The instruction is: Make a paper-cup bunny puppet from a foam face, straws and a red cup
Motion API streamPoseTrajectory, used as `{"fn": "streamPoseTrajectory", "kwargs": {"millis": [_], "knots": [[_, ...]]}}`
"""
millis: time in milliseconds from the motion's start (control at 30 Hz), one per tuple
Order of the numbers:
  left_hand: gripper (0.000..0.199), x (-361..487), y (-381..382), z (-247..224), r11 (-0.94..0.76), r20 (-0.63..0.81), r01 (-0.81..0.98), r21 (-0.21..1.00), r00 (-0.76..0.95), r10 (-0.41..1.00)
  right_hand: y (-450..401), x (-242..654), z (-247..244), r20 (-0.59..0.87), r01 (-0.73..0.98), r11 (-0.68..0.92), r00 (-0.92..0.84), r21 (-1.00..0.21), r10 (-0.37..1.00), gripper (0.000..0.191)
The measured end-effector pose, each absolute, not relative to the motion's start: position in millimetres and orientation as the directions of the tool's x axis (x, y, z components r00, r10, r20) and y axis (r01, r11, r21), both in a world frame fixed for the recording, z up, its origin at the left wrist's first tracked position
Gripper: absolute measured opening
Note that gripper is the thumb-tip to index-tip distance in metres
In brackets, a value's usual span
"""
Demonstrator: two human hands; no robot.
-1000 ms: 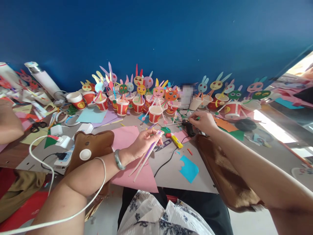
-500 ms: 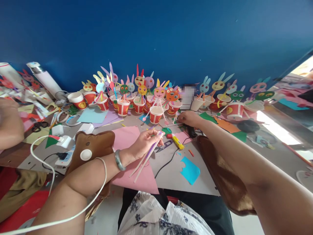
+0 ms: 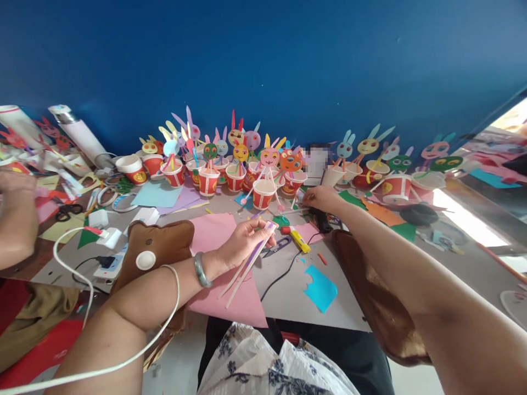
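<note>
My left hand (image 3: 251, 240) pinches a bundle of thin pale and purple paper strips (image 3: 246, 269), whose long ends hang over the pink paper (image 3: 212, 233). Farther off to the right, my right hand (image 3: 324, 198) rests on the table beside the black glue gun (image 3: 322, 220); its fingertips are too small to make out and whatever they touch is unclear. Between the hands lie a pair of thread snips (image 3: 276, 248), a yellow cutter (image 3: 300, 240) and a green paper piece (image 3: 281, 220).
Red and white paper cups (image 3: 264, 194) with paper rabbit figures line the blue wall. A brown cushion (image 3: 154, 247) and power strip (image 3: 110, 266) lie left. A black cable (image 3: 284, 274) crosses the table near blue paper (image 3: 321, 288). Another person's arm (image 3: 16, 219) shows at far left.
The other person's arm at far left has shifted slightly. My left hand keeps the strips in nearly the same place, and my right hand has barely moved.
</note>
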State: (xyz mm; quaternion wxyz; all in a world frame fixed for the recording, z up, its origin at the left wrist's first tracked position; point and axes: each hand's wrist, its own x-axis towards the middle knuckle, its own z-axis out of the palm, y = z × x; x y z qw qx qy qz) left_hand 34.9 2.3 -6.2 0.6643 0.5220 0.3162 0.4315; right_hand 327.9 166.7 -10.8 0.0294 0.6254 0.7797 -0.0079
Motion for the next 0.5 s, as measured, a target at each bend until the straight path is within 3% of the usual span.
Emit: {"fn": "streamPoseTrajectory", "kwargs": {"millis": [133,333,500], "knots": [[0.037,35.1,2.2,-5.8,0.086,0.03,-0.25,0.964,0.428,0.903,169.3,327.7,-19.0,-0.077,0.981,0.19,-0.192,-0.02,0.978,0.018],[0.038,34.7,1.7,-4.6,0.09,0.027,-0.244,0.966,0.437,0.899,176.6,325.3,-21.4,-0.176,0.995,0.088,-0.095,-0.046,0.98,0.035],[0.036,35.3,-0.2,-0.9,0.08,0.018,-0.205,0.975,0.439,0.898,168.4,319.0,-20.1,-0.076,0.995,0.015,-0.023,-0.1,0.997,0.036]]}}
